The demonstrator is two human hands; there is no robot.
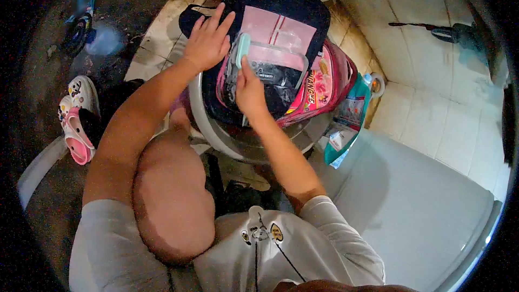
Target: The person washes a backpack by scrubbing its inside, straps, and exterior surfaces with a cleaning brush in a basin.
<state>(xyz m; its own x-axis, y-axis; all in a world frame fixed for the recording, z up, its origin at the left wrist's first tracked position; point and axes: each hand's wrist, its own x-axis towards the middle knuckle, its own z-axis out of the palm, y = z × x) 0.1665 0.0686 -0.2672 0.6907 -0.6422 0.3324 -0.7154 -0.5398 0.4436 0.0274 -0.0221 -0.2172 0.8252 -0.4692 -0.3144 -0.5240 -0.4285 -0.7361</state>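
A black and pink backpack point(278, 27) lies across a round, pale-rimmed basin point(204, 120) in front of me. My left hand point(210, 43) rests on its upper left side, fingers stretched and spread, near a black strap. My right hand point(250, 89) is closed around a mint-green oblong handle point(243, 50) over the front pocket, which has a dark label. Whatever is at the lower end of that handle is hidden or too blurred to make out. Beside the backpack, a bright pink and red printed packet point(320, 84) shows at the basin's right.
A light grey, flat-topped surface point(416, 200) stands at the right, below a tiled wall point(432, 113). A teal-edged pouch point(346, 124) hangs near the basin. White and pink clogs point(78, 135) and a bluish translucent object point(105, 40) are on the left.
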